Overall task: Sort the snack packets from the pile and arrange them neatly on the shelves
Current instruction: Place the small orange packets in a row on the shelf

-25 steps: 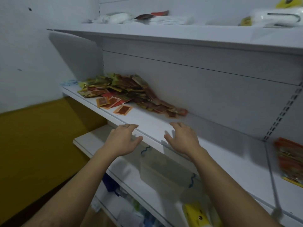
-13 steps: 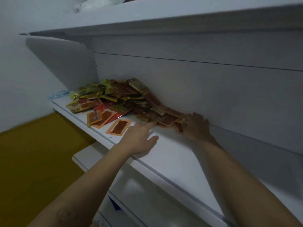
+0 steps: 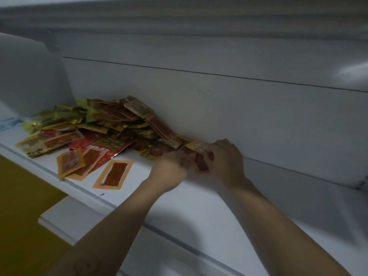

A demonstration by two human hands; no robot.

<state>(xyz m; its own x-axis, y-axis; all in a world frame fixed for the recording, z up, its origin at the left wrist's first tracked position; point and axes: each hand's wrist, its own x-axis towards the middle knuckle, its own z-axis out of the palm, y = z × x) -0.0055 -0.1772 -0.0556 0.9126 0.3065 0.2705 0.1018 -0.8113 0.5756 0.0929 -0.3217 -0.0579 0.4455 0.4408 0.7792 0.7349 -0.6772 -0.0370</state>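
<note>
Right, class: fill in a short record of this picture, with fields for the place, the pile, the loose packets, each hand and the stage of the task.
place: white shelf against a back panel
pile: mixed packets heaped at the left, touching the panel
loose: orange packet flat near the front edge
right hand: fingers grip a brown packet at the pile's right end
left hand: at the same packet; blurred, grip unclear
stage: no neat row in view
</note>
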